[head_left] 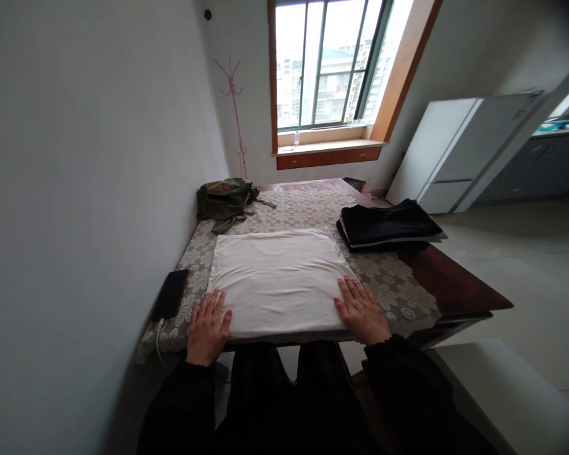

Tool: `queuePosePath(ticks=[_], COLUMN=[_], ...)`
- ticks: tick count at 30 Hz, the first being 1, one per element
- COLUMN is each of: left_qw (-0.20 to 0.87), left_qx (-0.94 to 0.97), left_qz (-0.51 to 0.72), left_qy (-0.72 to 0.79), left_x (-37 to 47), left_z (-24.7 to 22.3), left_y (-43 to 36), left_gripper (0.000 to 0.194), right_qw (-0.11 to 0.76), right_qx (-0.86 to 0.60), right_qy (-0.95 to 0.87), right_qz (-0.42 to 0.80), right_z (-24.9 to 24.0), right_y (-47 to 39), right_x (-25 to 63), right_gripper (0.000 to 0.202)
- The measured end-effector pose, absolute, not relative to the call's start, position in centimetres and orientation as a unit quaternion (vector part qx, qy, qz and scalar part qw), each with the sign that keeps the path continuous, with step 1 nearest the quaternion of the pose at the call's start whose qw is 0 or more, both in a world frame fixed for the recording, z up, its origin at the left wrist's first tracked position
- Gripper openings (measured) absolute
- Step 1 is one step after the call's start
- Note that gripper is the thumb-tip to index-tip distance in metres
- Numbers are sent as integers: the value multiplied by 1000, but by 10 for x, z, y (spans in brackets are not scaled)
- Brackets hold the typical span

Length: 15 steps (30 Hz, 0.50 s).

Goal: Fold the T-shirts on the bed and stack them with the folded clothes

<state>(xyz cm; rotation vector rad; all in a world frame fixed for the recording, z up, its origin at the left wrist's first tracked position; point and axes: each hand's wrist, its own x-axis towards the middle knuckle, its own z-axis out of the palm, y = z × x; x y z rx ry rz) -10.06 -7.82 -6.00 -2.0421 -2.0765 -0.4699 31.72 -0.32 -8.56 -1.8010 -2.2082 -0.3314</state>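
Note:
A white cloth [277,278], folded into a rectangle, lies flat on a table with a floral tablecloth [393,284]. Light wrinkles cross its surface. My left hand [209,328] rests flat at the cloth's near left edge, fingers stretched out. At the near right edge my right hand [361,309] also lies flat, its fingers and thumb apart. Neither hand grips anything. Whether the cloth is a garment or something else, I cannot tell.
A phone [170,294] with a white cable [159,341] lies left, by the wall. Farther back are a green backpack [227,199] and a stack of dark folded clothes [389,224]. A pale seat [507,385] stands to the right of the table.

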Motion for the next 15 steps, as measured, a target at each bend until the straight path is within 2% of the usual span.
queuePosePath(ticks=[4,9,15], left_qw=[72,-20,-4], left_qx=[-716,-819,-797], left_qz=[-160,-180,-239], left_qy=[-676,-544,-554], left_x=[-75,-7,17], left_z=[-60,-57,-64], left_y=[-82,-71,-64], left_gripper=[54,53,54], right_qw=[171,209,241], right_qx=[-585,-462,-476], right_qy=[-788,-862,-845], right_qz=[-87,20,34], right_z=[-74,-63,-69], right_y=[-19,-38,-37], right_x=[286,209,172], right_gripper=[58,55,57])
